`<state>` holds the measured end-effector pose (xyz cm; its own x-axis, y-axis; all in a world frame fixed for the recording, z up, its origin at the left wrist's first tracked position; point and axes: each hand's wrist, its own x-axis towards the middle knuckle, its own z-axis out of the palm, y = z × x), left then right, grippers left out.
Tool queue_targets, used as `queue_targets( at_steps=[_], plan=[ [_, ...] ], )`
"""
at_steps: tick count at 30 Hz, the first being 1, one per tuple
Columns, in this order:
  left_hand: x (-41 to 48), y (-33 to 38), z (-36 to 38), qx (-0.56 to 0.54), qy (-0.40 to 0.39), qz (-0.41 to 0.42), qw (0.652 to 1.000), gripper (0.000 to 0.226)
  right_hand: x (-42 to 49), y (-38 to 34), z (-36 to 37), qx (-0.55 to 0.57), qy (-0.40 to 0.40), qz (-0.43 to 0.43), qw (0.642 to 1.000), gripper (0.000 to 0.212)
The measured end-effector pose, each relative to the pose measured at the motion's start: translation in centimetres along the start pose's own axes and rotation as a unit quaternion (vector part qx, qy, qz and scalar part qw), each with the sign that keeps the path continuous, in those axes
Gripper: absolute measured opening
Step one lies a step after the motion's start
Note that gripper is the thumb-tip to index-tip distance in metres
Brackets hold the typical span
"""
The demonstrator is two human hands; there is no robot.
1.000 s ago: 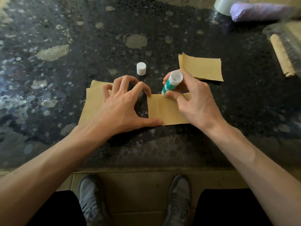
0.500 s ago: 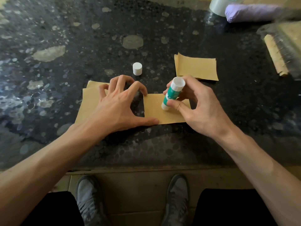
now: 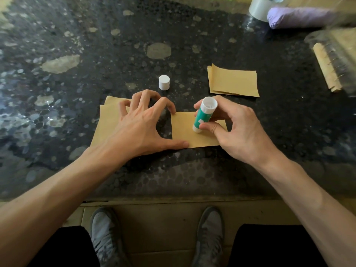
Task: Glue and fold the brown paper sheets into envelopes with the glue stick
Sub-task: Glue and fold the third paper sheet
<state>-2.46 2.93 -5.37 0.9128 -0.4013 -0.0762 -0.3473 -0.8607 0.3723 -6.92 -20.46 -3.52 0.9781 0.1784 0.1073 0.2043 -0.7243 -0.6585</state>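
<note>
Nearest the camera, two grey shoes [image 3: 210,232] stand on a tan floor below the table's edge. Above them both bare forearms reach onto the dark speckled stone table [image 3: 192,45].

The left hand [image 3: 142,126] is spread wide and holds nothing. Its fingers are arched, and the thumb lies flat on the near left corner of a single brown paper sheet [image 3: 183,132]. The index tip touches that sheet's far left corner, while the other fingertips come down on a stack of brown sheets [image 3: 109,124] just to the left.

The right hand [image 3: 237,135] pinches the glue stick [image 3: 204,114] between thumb and curled fingers. The green-and-white tube leans, its lower end on the single sheet, near the middle.

Just beyond the left hand stands the white cap [image 3: 164,82], upright and on its own. Farther right lies a second small stack of brown sheets [image 3: 234,81], apart from both hands.

At the far right edge are a pale roll [image 3: 259,7] — possibly tape — a purple bundle [image 3: 296,16], and something blurred.
</note>
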Motion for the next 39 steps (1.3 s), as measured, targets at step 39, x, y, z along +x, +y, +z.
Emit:
queue_targets(
  at_steps=[39],
  plan=[
    [0.0,0.0,0.1,0.001,0.000,-0.002,1.000,0.084,0.6,0.1,1.0,-0.050,0.093,0.015,0.994,0.043]
  ],
)
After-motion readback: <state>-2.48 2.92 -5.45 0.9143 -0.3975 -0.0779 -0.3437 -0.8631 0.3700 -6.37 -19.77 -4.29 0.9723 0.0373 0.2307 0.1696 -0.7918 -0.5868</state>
